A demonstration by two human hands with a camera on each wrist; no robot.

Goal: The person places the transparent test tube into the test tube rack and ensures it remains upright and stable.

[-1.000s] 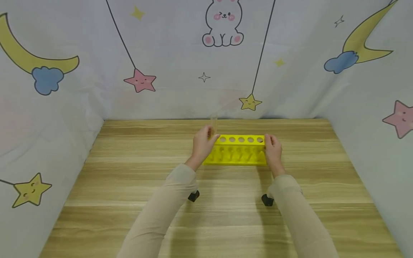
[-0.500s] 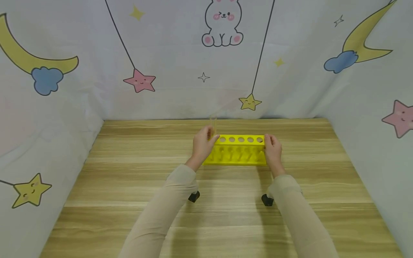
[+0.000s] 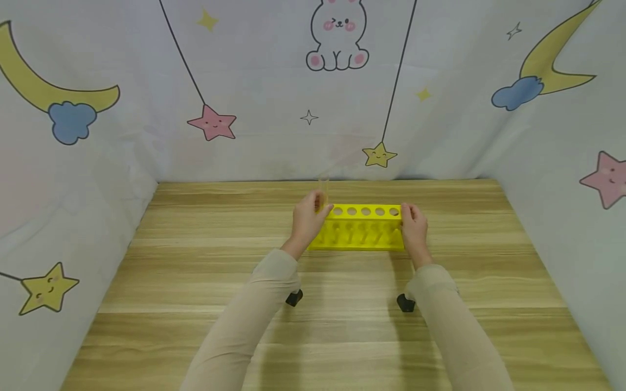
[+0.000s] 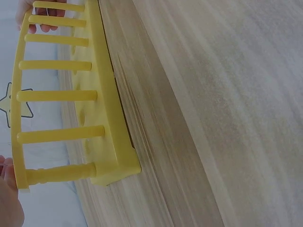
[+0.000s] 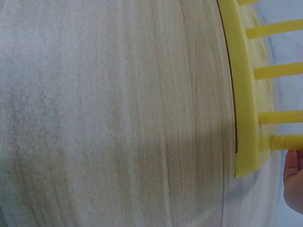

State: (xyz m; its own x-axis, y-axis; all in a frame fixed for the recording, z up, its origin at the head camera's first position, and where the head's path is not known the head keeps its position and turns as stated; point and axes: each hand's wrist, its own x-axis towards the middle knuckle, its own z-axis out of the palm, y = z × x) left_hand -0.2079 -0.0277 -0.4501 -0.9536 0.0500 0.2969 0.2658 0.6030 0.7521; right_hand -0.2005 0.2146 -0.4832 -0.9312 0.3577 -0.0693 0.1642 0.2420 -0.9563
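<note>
A yellow test tube rack (image 3: pixel 361 234) stands on the wooden table, its row of round holes facing up and a row of pegs below them. My left hand (image 3: pixel 307 214) is at the rack's left end and pinches a clear test tube (image 3: pixel 324 185), which rises upright above the fingers. The tube's lower part is hidden by the hand. At the other end, my right hand (image 3: pixel 414 228) grips the rack's top corner between thumb and curled fingers. In the left wrist view, the rack's base (image 4: pixel 113 156) sits flat on the wood. Only the right hand's thumb side (image 5: pixel 292 182) shows in the right wrist view.
The wood-grain table (image 3: pixel 220 217) reaches back to a white cloth (image 3: pixel 274 152) printed with stars, moons and a rabbit. Cloth also flanks both sides. Small black blocks (image 3: pixel 294 297) show beneath the beige sleeves (image 3: pixel 244 320) near the wrists.
</note>
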